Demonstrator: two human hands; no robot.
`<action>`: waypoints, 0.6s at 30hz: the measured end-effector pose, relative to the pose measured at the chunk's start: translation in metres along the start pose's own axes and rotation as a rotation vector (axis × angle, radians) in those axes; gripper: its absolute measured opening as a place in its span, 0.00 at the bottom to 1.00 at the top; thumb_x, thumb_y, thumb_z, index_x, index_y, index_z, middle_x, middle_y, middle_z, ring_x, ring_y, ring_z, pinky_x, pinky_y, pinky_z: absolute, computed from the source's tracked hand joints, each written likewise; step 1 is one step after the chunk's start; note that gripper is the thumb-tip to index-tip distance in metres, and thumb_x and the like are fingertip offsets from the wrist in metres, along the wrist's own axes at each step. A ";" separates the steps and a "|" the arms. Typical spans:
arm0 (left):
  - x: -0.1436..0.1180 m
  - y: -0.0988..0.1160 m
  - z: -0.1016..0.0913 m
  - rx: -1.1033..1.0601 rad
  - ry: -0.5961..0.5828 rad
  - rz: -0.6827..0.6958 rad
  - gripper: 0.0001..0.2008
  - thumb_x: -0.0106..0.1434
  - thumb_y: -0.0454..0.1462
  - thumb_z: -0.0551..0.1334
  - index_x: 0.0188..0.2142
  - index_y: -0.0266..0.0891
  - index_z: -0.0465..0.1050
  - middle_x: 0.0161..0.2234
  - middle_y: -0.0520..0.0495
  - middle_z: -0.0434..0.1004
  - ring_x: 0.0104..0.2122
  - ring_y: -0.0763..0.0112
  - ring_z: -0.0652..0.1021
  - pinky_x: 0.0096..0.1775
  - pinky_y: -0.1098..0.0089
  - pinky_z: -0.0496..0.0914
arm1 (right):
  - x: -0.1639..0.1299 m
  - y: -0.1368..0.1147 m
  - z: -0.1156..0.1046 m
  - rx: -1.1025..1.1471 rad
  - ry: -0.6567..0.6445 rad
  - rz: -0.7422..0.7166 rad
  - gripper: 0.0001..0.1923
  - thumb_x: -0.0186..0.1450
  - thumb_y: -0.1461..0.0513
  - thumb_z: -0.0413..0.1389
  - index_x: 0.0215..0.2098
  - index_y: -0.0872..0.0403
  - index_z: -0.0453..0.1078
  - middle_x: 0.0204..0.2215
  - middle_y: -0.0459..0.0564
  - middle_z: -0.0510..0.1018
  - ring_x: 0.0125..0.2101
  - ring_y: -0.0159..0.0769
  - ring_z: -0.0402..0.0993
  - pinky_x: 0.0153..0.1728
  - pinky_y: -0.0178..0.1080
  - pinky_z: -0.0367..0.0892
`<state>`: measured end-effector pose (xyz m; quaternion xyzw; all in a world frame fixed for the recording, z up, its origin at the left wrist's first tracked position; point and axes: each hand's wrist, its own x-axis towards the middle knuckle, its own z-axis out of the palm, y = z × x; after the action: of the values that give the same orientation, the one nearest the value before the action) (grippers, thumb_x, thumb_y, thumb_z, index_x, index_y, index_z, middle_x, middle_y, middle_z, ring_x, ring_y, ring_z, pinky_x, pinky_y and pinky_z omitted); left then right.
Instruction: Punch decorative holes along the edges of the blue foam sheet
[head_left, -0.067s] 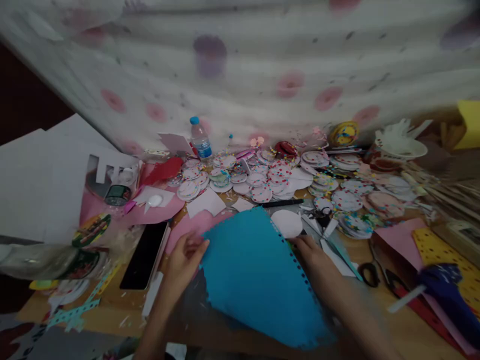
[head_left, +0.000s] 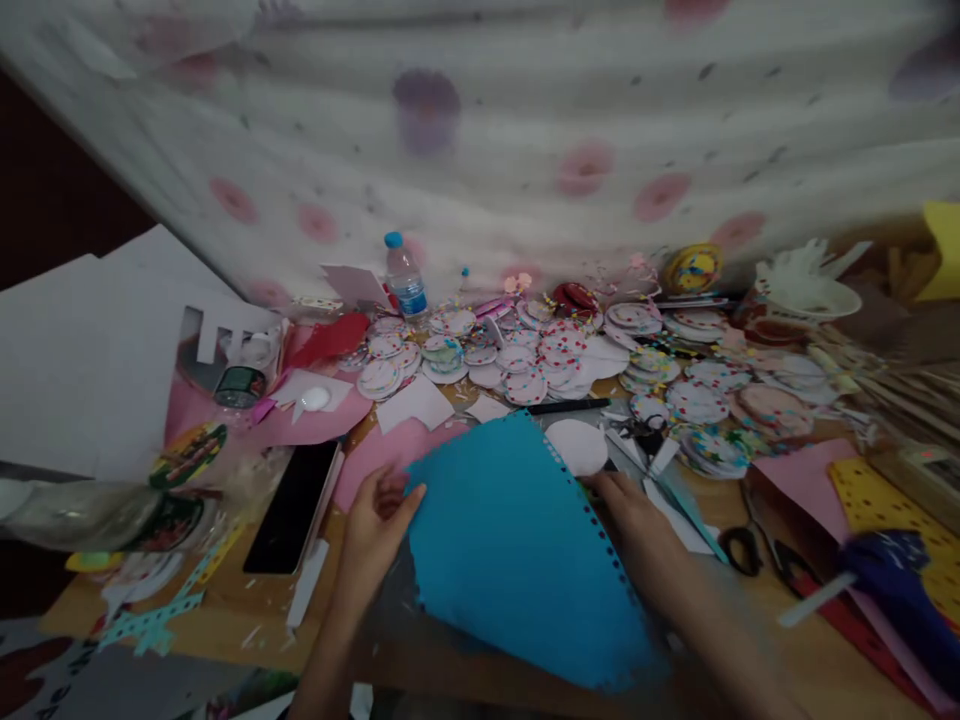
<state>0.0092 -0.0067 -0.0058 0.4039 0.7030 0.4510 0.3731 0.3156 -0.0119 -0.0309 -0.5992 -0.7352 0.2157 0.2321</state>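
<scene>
On cluttered table (head_left: 225, 610), hands (head_left: 375, 525) holding blue sheet (head_left: 517, 550)

The scene is dim and soft, with flat light and no hard shadows or glare. The curtain (head_left: 480, 150) behind glows palest. Edges smear with motion blur and wide-angle bending, and the blue sheet (head_left: 517, 550) lacks crisp detail.

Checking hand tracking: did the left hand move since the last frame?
Yes. The left hand has slid slightly right along the blue sheet, away from the black phone.
</scene>
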 end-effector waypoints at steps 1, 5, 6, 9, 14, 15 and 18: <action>-0.003 0.000 0.002 -0.060 0.012 -0.020 0.30 0.45 0.45 0.73 0.46 0.36 0.69 0.37 0.45 0.77 0.37 0.65 0.79 0.38 0.68 0.73 | -0.002 0.000 -0.001 0.027 0.005 0.025 0.12 0.65 0.65 0.47 0.45 0.53 0.67 0.39 0.56 0.76 0.38 0.44 0.76 0.36 0.43 0.70; -0.011 0.009 -0.003 -0.313 -0.080 -0.092 0.29 0.44 0.43 0.73 0.45 0.36 0.71 0.42 0.43 0.77 0.39 0.65 0.78 0.37 0.71 0.72 | -0.021 0.000 0.000 0.188 0.051 0.178 0.11 0.66 0.56 0.51 0.44 0.52 0.63 0.33 0.52 0.77 0.32 0.42 0.76 0.32 0.41 0.70; -0.013 0.012 -0.006 -0.342 -0.090 -0.107 0.28 0.45 0.43 0.73 0.44 0.36 0.72 0.41 0.43 0.77 0.37 0.66 0.78 0.36 0.72 0.72 | -0.026 -0.001 0.001 0.252 0.079 0.199 0.13 0.65 0.54 0.53 0.44 0.52 0.63 0.32 0.51 0.77 0.31 0.41 0.76 0.32 0.41 0.70; -0.022 0.020 -0.021 -0.281 -0.053 -0.053 0.21 0.49 0.45 0.71 0.40 0.37 0.74 0.32 0.49 0.76 0.30 0.71 0.76 0.31 0.74 0.70 | -0.039 -0.010 0.001 0.491 0.202 0.191 0.15 0.62 0.54 0.57 0.44 0.52 0.64 0.35 0.51 0.76 0.35 0.39 0.75 0.35 0.38 0.72; -0.046 0.030 -0.054 -0.077 0.009 0.151 0.16 0.53 0.46 0.69 0.39 0.42 0.74 0.28 0.52 0.74 0.28 0.70 0.75 0.30 0.75 0.71 | -0.046 -0.026 -0.023 0.621 0.263 0.241 0.19 0.56 0.54 0.63 0.44 0.51 0.70 0.35 0.49 0.76 0.31 0.35 0.73 0.27 0.32 0.70; -0.052 0.029 -0.062 -0.064 0.052 0.161 0.17 0.51 0.47 0.70 0.38 0.43 0.74 0.28 0.52 0.74 0.28 0.69 0.75 0.30 0.74 0.71 | -0.046 -0.028 -0.030 0.629 0.253 0.264 0.18 0.56 0.54 0.63 0.43 0.50 0.71 0.35 0.49 0.75 0.30 0.35 0.72 0.26 0.31 0.69; -0.073 0.014 -0.090 0.004 0.219 0.161 0.18 0.48 0.48 0.71 0.37 0.46 0.74 0.33 0.51 0.77 0.32 0.64 0.76 0.31 0.71 0.74 | -0.046 -0.037 -0.044 0.728 0.250 0.295 0.18 0.55 0.53 0.64 0.42 0.49 0.71 0.35 0.48 0.75 0.30 0.34 0.71 0.26 0.31 0.68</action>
<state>-0.0388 -0.0990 0.0477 0.4081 0.7057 0.5197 0.2558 0.3211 -0.0620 0.0228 -0.5987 -0.4831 0.4181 0.4831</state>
